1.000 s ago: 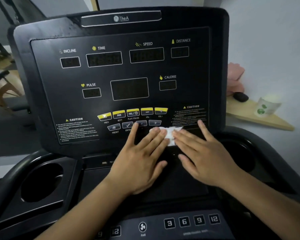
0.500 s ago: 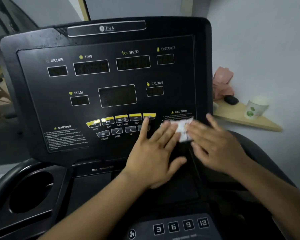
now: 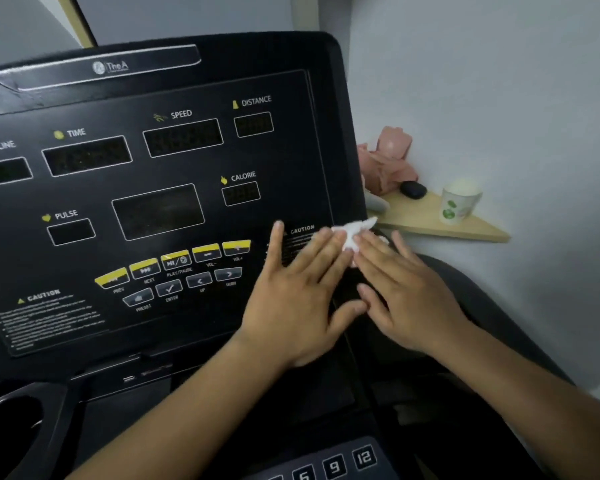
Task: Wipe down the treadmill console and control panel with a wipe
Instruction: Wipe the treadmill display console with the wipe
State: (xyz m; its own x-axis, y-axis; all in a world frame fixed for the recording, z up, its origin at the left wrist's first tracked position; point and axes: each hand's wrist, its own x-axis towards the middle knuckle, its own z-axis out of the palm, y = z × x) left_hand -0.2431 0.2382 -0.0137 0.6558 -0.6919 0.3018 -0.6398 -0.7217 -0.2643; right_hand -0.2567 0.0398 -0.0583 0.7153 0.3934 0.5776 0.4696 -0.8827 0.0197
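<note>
Pressing wipe (image 3: 352, 233), left hand (image 3: 300, 306) and right hand (image 3: 411, 306) flat.

On the console (image 3: 291, 150) we read "TheA" on the top bar (image 3: 113, 66), and INCLINE, TIME, SPEED, DISTANCE, PULSE and CALORIE in white above its dark display windows. Under the yellow buttons (image 3: 175, 259) we make out PREV, NEXT, PLAY/PAUSE, VOL- and VOL+, under the grey buttons (image 3: 168, 288) PRESET, ENTER and UP, the last word too blurred for us, and CAUTION heads two warning labels (image 3: 49, 317) whose small print we cannot read. The lower control panel (image 3: 347, 448) shows us keys marked 6, 9 and 12
</note>
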